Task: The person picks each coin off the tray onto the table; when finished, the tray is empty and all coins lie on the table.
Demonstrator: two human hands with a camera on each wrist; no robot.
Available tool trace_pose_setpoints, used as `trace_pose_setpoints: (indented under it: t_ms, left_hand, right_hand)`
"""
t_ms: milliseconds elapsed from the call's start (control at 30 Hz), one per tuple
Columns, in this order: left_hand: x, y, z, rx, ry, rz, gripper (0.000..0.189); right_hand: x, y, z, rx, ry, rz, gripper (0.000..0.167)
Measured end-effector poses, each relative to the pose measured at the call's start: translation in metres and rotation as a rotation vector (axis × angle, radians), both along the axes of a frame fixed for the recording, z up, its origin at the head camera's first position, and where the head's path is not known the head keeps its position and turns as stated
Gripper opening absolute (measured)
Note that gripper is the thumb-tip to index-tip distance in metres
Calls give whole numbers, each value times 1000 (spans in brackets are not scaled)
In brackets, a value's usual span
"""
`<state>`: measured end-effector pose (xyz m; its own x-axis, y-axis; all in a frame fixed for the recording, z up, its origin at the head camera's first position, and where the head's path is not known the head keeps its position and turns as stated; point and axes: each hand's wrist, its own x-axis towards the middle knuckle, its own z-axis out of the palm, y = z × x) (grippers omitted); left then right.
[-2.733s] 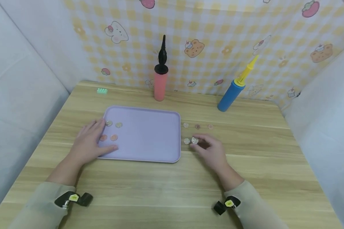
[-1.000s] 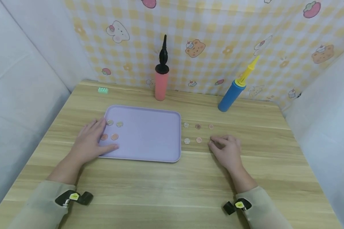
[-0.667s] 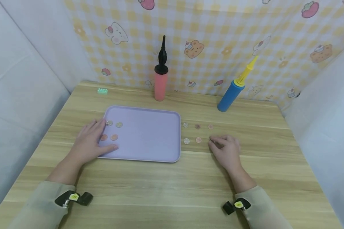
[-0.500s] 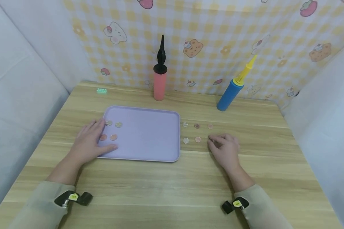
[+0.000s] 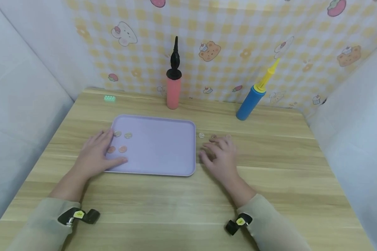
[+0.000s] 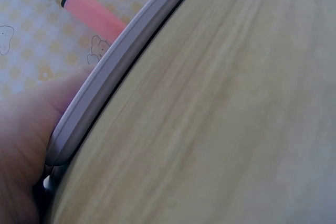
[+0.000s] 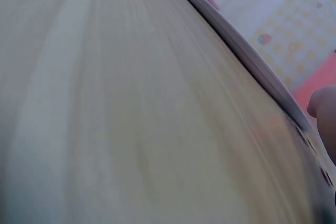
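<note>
My left hand (image 5: pixel 94 153) rests on the left end of a lilac tray (image 5: pixel 157 150), fingers along the rim and thumb over the surface. Beside those fingers, two silvery coins (image 5: pixel 128 135) lie on the tray above two copper coins (image 5: pixel 123 149). Right of the tray, my right hand (image 5: pixel 221 158) is low over the table, thumb and fingers apart and loosely bent, with nothing visible between them. Past its fingertips lie a silver coin (image 5: pixel 201 135), a dark copper coin (image 5: pixel 213 136) and a partly covered paler coin (image 5: pixel 228 136). The hand hides the nearer row of coins.
A pink pump (image 5: pixel 173 92) with a black nozzle stands behind the tray. At the back right a blue pump (image 5: pixel 250 103) with a yellow nozzle leans. A mint toy brick (image 5: pixel 109 98) lies at the back left. Patterned cloth (image 5: pixel 207 28) hangs behind the table (image 5: pixel 163 209).
My right hand first set a coin at the right end of the nearer row and stayed there. Now it has moved left, fingers spread apart. The left hand stays on the tray.
</note>
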<state>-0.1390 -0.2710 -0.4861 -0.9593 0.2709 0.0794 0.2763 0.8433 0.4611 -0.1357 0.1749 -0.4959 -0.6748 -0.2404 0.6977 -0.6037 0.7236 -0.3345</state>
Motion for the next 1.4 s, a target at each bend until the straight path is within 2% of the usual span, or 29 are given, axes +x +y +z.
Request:
trace_pose_setpoints:
  t_ms: [200,600,933,1200,1400]
  left_hand:
    - [0,-1,-2,2,9,-4,125]
    - [-1,-3,-3,10,10,0,128]
    - [1,-1,0,15,1,4,128]
    - [3,-2,-1,-12,7,-19,129]
    - [3,-1,3,-15,-1,-29,129]
  right_hand:
    - [-2,-44,4,78,-7,34,24]
    - [-8,-111,10,304,25,-16,17]
    - [-2,-172,16,470,-130,26,18]
    - [-12,-221,12,560,-226,-3,27]
    - [-12,-233,13,676,-353,37,40]
